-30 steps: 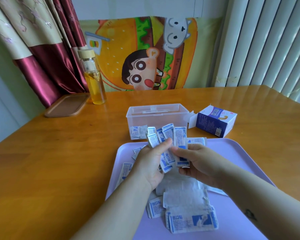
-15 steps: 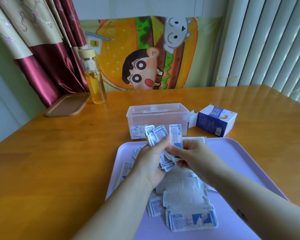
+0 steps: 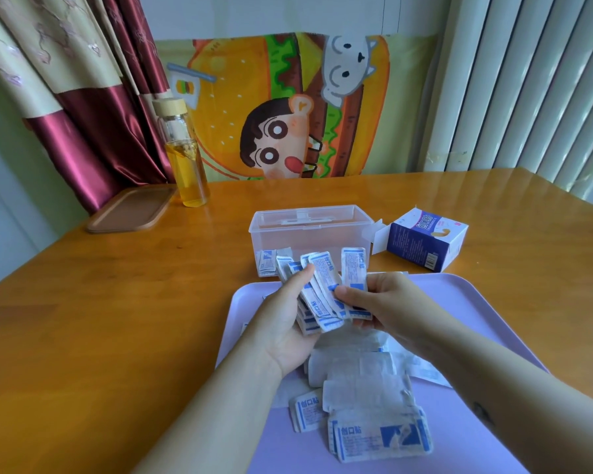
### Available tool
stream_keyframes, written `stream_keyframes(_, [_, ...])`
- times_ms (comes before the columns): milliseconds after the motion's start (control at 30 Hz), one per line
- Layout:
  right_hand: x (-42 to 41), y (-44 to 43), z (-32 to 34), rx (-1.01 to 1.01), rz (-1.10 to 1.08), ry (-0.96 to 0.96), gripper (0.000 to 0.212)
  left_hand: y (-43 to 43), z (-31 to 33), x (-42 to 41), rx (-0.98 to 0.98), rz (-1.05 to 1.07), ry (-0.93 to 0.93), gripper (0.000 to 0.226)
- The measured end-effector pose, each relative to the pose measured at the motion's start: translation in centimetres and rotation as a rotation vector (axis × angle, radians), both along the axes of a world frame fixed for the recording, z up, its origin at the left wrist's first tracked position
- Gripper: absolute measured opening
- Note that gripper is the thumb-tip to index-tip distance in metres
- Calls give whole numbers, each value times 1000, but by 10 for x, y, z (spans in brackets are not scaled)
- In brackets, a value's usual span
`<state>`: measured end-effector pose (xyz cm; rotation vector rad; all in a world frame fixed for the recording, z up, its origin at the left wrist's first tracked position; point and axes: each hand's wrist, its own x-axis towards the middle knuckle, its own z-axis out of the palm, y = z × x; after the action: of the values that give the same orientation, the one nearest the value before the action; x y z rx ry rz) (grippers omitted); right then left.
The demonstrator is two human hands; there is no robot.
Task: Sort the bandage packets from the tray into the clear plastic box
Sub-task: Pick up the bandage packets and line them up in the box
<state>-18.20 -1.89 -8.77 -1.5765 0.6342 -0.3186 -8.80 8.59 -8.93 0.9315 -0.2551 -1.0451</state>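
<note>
Bandage packets [image 3: 317, 292] are being gathered into a loose fan above the lilac tray [image 3: 476, 302]. My left hand [image 3: 285, 323] is gripping the bundle between thumb and curled fingers. My right hand [image 3: 384, 299] is pinching one upright packet [image 3: 354, 268] just beside it. Compared with a second ago, the fan is sitting tighter and the single packet is being drawn closer in. Both hands are hovering over the tray, so I judge this batch is not yet heading for the clear plastic box [image 3: 308, 234]. The box is standing just beyond the tray, with a few packets [image 3: 269, 263] showing low at its front left corner. The packets are thin, flat, white paper strips with blue print and rounded ends. Larger, crinkled ones [image 3: 367, 381] are lying heaped on the smooth tray.
</note>
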Motion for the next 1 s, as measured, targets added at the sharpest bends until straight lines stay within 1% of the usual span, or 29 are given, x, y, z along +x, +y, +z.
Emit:
stream_keyframes(100, [1,-1,-2,10,-29,0,16,4,-1,1,3,18,-40,24])
stream_keyframes(233, [3,1,-2,13,-38,-14,16,5,-6,2,47,82,-113,22])
stream_keyframes(333, [2,1,0,-51,-36,-3,16,4,-6,3,40,110,-112,22])
stream_keyframes(467, [-1,3,4,-193,-18,24,12,0,-7,2,19,52,-37,27])
stream_keyframes(533, [-1,5,4,-301,0,61,15,-2,-5,-1,13,-1,22,29])
stream_keyframes(567, [0,5,5,-393,14,93,20,-3,-4,-3,18,-30,41,32])
stream_keyframes(600, [2,6,3,-518,35,135,30,-5,-4,-6,31,-48,52,34])
stream_keyframes(633, [4,8,2,-653,52,186,41,-6,-5,-8,46,-51,60,31])
stream_keyframes(700, [8,10,2,-854,40,260,50,-8,-6,-10,60,-22,75,19])
stream_keyframes(767, [7,8,8,-920,-1,257,49,-8,-4,-10,42,6,106,13])
stream_keyframes(800, [4,6,12,-893,-3,208,46,-7,-4,-8,26,15,116,14])
stream_keyframes(833, [1,2,14,-865,22,151,49,-5,-4,-7,17,22,114,17])
stream_keyframes(867, [-4,0,17,-877,92,109,62,-3,-4,-5,4,15,113,20])
stream_keyframes(900, [-8,-1,19,-927,198,92,85,-1,-3,-4,0,0,114,23])
stream_keyframes(933, [-13,-1,20,-984,309,115,108,0,-3,-3,-9,-26,116,24])
stream_keyframes(967, [-15,1,21,-1046,398,154,124,2,-2,-5,-4,-65,115,21])
stream_keyframes(1000, [-17,4,20,-1091,463,196,131,1,-1,-7,5,-118,99,18])
